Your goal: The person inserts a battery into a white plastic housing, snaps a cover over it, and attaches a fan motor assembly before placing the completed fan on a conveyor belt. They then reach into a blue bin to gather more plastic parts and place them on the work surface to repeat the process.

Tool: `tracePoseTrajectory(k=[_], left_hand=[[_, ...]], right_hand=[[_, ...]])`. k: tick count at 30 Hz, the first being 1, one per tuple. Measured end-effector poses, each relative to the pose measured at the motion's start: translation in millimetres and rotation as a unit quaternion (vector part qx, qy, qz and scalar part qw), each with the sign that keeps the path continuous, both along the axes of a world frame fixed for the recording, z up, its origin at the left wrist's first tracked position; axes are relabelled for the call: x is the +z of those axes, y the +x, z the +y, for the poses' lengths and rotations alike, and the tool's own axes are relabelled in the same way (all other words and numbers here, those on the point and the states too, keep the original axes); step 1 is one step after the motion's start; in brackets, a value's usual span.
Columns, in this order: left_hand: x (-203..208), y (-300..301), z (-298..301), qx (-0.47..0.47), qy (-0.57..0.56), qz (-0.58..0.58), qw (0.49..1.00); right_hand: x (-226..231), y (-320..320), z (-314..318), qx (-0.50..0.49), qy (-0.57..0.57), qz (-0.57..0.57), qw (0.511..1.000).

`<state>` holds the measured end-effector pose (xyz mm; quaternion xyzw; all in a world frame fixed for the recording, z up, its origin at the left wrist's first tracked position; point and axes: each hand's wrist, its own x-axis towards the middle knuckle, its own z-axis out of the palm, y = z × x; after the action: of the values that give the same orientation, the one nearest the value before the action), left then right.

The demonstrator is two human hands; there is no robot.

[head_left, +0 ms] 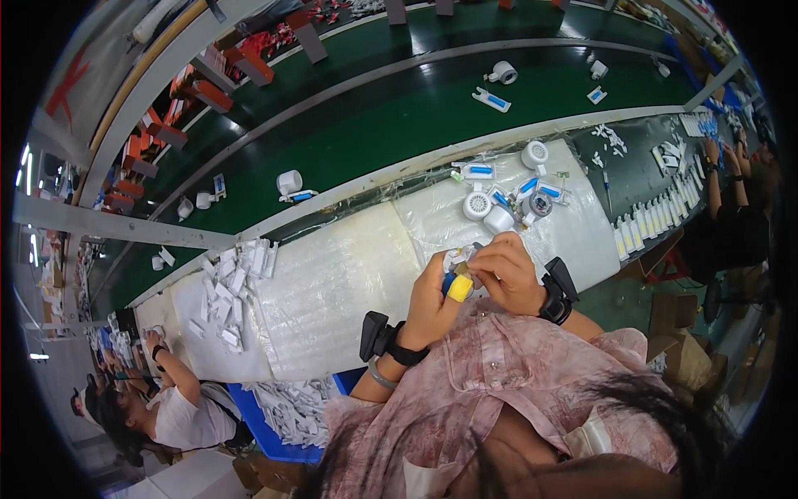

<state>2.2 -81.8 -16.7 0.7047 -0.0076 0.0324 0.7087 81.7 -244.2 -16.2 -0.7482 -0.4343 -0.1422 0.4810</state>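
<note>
My left hand (pixel 430 301) is closed around a small white part (pixel 454 259) and a yellow-and-blue piece (pixel 458 288) that looks like a tool handle. Against the same part, my right hand (pixel 509 273) pinches with thumb and forefinger; what sits between those fingertips is too small to make out. Both hands are above the near edge of the padded, plastic-covered work surface (pixel 332 279). Just beyond them lies a cluster of white round housings (pixel 477 205), some with grilles. Mixed in are white holders with blue cylindrical cells (pixel 479 170).
A green conveyor belt (pixel 374 125) runs behind, carrying similar housings. White pieces are piled (pixel 229 291) at left, above a blue bin (pixel 287 416) of white parts. At right stands a row of white-and-yellow pieces (pixel 657 220). Co-workers (pixel 187 407) sit at both sides.
</note>
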Motion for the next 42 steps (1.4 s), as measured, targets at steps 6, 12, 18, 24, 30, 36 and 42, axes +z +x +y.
tracePoseTrajectory(k=[6,12,18,24,30,36,42], left_hand=[[-7,0,1,0.029,0.14,-0.045,0.989],[-8,-2,0,0.044,0.162,-0.019,0.986],[-9,-1,-2,0.05,0.179,-0.02,0.982],[-24,2,-3,0.075,0.147,-0.025,0.986],[-56,29,22,0.007,-0.085,0.18,0.98],[-94,95,105,0.13,-0.157,0.123,0.971],[-96,128,139,0.28,-0.269,0.202,0.899]], right_hand=[[4,1,0,-0.005,-0.024,-0.019,1.0],[6,1,1,-0.003,-0.033,-0.027,0.999],[2,-4,2,-0.008,-0.026,-0.015,1.0],[-4,-6,9,-0.021,-0.04,-0.005,0.999],[-34,4,11,-0.038,-0.119,0.031,0.992],[-59,28,-6,-0.073,-0.146,0.131,0.978],[-70,77,-12,-0.104,-0.152,0.204,0.961]])
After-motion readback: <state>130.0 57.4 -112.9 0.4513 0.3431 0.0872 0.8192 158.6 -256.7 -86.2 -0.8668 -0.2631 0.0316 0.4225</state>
